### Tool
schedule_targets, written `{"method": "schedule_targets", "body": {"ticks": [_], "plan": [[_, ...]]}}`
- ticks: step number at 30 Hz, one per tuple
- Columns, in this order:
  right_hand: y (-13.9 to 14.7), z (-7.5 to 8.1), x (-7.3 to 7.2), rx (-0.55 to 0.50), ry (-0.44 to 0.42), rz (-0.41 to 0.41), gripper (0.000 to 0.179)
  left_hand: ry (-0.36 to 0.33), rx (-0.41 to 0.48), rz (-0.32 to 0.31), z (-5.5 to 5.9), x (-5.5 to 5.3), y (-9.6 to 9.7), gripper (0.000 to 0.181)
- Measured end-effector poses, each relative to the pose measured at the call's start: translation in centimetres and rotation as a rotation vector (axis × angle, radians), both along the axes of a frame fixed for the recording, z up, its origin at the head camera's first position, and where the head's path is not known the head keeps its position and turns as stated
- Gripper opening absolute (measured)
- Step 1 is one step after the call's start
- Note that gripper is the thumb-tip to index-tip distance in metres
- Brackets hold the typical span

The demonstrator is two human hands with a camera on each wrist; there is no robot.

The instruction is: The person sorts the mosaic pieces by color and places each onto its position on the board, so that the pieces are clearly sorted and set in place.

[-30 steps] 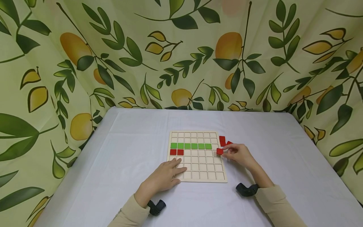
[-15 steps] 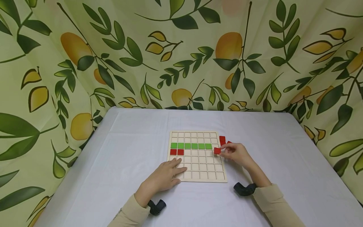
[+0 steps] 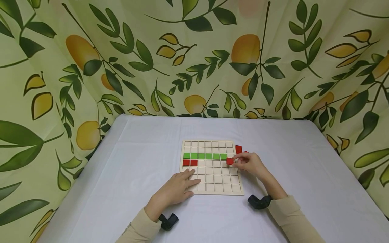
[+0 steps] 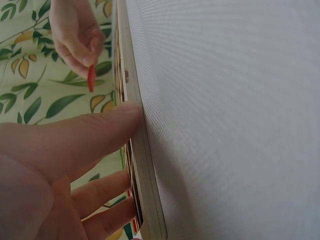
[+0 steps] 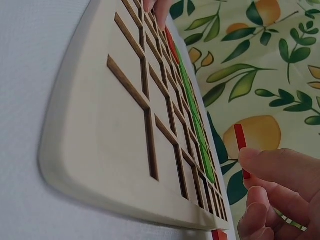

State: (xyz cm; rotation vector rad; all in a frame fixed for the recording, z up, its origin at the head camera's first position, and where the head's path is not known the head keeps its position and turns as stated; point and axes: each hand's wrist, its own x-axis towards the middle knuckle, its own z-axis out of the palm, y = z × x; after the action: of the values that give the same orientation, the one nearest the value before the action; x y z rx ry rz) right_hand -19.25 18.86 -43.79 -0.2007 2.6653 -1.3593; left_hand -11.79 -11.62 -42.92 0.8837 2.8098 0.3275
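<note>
A pale wooden grid board (image 3: 212, 179) lies on the white table in the head view. Several green square tiles (image 3: 205, 156) form a row across it, with two red tiles (image 3: 189, 162) in the row below at the left. My left hand (image 3: 174, 189) rests on the board's near left corner, fingers spread; in the left wrist view its thumb (image 4: 95, 132) touches the board's edge. My right hand (image 3: 250, 164) pinches a thin red square tile (image 3: 229, 161) between thumb and fingers. In the right wrist view that tile (image 5: 240, 137) is apart from the board.
Loose red tiles (image 3: 238, 149) lie just past the board's right edge, partly hidden by my right hand. White cloth covers the table (image 3: 146, 145). A leaf-and-fruit patterned curtain (image 3: 200, 67) hangs behind and at the sides. Black wrist devices (image 3: 259, 201) sit on both forearms.
My right hand has moved left with the red tile, from the board's right edge to over its right columns. The left hand stays in place.
</note>
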Motion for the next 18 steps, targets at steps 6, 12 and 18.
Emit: {"method": "schedule_targets", "body": {"ticks": [6,12,18], "plan": [[-0.27,-0.09,-0.03,-0.015,-0.005,0.013,0.028,-0.009,0.001,0.003,0.05,-0.01,0.02,0.046],[-0.64,-0.16,0.06,-0.029,0.000,0.030,0.028,-0.018,-0.002,0.006,0.13,0.00,0.05,0.046],[-1.00,-0.27,-0.06,-0.009,-0.004,0.021,0.026,-0.019,-0.005,0.004,0.24,0.01,0.06,0.046]]}}
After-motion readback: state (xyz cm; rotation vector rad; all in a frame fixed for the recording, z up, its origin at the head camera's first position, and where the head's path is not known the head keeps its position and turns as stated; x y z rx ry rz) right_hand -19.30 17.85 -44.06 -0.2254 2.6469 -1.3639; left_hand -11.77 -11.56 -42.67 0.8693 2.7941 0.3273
